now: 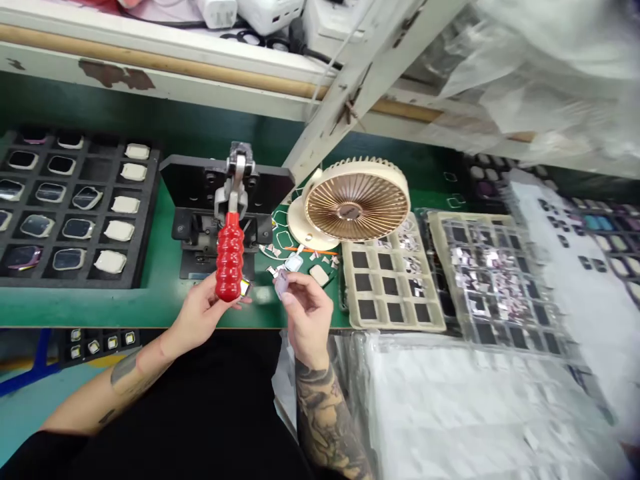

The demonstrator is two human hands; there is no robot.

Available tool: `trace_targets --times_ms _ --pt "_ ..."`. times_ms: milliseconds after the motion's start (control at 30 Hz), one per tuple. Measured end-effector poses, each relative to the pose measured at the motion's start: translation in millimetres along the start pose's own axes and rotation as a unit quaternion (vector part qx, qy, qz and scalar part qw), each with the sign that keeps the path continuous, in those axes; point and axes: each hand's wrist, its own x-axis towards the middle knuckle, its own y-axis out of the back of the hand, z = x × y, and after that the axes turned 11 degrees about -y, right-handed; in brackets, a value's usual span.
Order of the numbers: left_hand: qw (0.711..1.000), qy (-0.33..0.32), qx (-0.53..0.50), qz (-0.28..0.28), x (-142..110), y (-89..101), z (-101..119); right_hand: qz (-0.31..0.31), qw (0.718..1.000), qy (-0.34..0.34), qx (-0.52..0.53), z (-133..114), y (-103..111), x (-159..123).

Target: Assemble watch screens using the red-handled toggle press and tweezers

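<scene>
Green bench (75,307) stretches across, busy from end to end! Straight ahead squats the black clamp press (197,228), its red handle (230,260) blocking my view of the left hand (199,312); a yellow-edged piece (245,287) peeks out by those fingers, but I can't tell whether they grip it. Over on the right hand (307,312), thumb and fingers pinch a small greyish piece (281,283) just above the bench edge. Beyond it, loose scraps (294,263) and a desk fan (350,212) crowd the space, a pale compartment tray (400,325) sits rightward, and a black foam tray (144,227) fills the left.
</scene>
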Motion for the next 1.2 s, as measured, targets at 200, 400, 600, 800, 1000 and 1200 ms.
trace_targets --times_ms 200,400,600,800,1000,1200 --pt "0.999 -0.027 -0.017 -0.005 -6.9 4.8 6.3 -0.079 0.988 -0.068 0.112 8.4 -16.1 -4.2" --pt "0.999 -0.031 0.011 -0.006 -11.0 10.9 0.6 -0.045 0.969 0.170 -0.176 -23.5 -17.7 -5.2" --pt "0.992 -0.065 0.104 -0.027 -14.3 13.4 -0.5 -0.062 0.948 0.215 -0.227 -28.7 -27.0 -3.3" --pt "0.988 -0.077 0.130 -0.042 -17.8 13.1 -0.9 -0.074 0.945 0.220 -0.229 -25.9 -31.3 -4.7" --pt "0.989 -0.094 0.088 -0.075 -19.4 13.4 3.5 -0.076 0.936 0.239 -0.248 -24.9 -30.9 -6.4" --pt "0.994 -0.106 0.001 0.017 -14.7 7.9 -3.0 -0.064 0.966 0.167 -0.186 -19.6 -34.0 -13.8"
